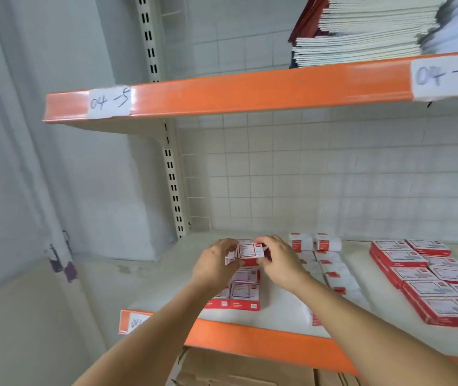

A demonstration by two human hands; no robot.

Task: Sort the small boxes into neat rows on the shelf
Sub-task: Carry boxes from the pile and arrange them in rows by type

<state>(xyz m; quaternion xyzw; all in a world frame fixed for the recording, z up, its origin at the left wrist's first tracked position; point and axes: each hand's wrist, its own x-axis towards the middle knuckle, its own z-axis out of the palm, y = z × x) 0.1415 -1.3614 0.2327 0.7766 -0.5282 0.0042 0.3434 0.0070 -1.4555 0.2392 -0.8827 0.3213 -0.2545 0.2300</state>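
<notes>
Small red-and-white boxes lie on the lower shelf (166,277), which has an orange front edge. My left hand (214,265) and my right hand (280,260) together grip a small bunch of these boxes (247,251) at the back left of the shelf, fingers curled round its two sides. Below the hands a short row of the same boxes (246,295) runs toward the shelf's front. My hands hide part of the held bunch and of the row beneath it.
A row of white packs with red labels (331,263) lies right of my hands. Larger red-and-white boxes (428,285) fill the shelf's right side. The upper orange shelf (236,93) carries stacked booklets (367,32). Cardboard cartons (236,369) sit below.
</notes>
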